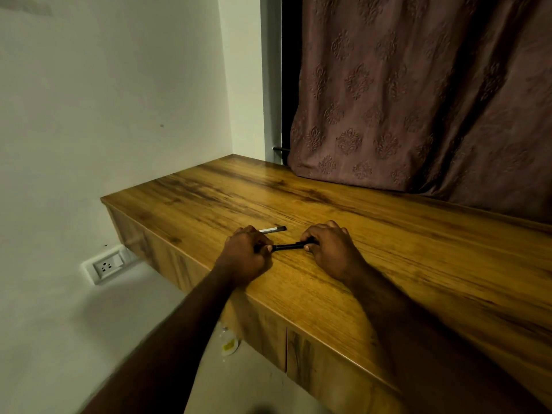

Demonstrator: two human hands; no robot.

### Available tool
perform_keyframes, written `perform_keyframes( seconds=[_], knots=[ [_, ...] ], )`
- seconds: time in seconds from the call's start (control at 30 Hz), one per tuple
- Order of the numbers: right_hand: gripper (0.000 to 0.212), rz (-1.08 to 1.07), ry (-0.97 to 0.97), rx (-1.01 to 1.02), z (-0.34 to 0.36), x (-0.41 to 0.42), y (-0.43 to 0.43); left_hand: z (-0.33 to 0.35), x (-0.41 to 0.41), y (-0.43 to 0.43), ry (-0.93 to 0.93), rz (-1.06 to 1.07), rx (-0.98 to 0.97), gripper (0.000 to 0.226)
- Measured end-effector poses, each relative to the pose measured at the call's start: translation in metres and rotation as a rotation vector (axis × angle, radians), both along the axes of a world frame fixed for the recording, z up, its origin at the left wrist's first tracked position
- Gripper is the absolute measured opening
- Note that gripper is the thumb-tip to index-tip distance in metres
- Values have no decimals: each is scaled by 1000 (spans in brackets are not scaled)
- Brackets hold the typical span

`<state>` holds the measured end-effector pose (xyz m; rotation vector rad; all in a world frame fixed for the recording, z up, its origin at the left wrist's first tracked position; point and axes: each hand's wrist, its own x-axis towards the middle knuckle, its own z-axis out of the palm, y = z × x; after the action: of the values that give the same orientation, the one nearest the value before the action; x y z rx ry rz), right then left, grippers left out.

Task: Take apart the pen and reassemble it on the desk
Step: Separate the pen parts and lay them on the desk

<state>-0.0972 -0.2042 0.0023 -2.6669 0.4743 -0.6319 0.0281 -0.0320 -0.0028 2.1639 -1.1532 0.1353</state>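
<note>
The black pen body (288,246) lies low over the wooden desk (388,234), held crosswise between both hands, near the desk's front edge and toward its left end. Just behind it, resting on the desk top beside the left knuckles, is a second slim piece (273,229), silvery with a dark tip; it looks like the pen's cap or its refill, though it is too small to tell which.

With that piece apart and the body gripped at both ends, the step in hand is probably either pulling or unscrewing the barrel further, or bringing the halves back together; the view does not settle which. Whichever it is, the next move calls for a steady counter-grip: one hand fixing its end, the other twisting or sliding along the pen's axis, kept straight so nothing binds or springs loose. The loose piece then has to be picked up from behind the left hand.

The left hand (246,253) is curled into a loose fist around the pen's left end, thumb tip pressed near the barrel, its heel resting at the desk's front edge. The right hand (328,249) is clenched round the right end, fingers folded over and hiding it, wrist lying on the desk top. Both forearms reach in from below, the left one crossing the front edge from off the desk, the right one laid along the surface.
</note>
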Motion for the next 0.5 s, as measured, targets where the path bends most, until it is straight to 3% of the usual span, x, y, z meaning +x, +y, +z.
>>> perform_keyframes(
  seconds=[0.3,0.43,0.5],
  knots=[
    [10,56,-31,46,1,-3,2,-5,8,-1,54,-16,-57,10],
    [11,80,-24,51,2,-4,1,-5,6,-2,259,-16,-157,12],
    [10,83,-41,80,3,-5,1,-4,9,-1,449,-19,-246,15]
  ],
)
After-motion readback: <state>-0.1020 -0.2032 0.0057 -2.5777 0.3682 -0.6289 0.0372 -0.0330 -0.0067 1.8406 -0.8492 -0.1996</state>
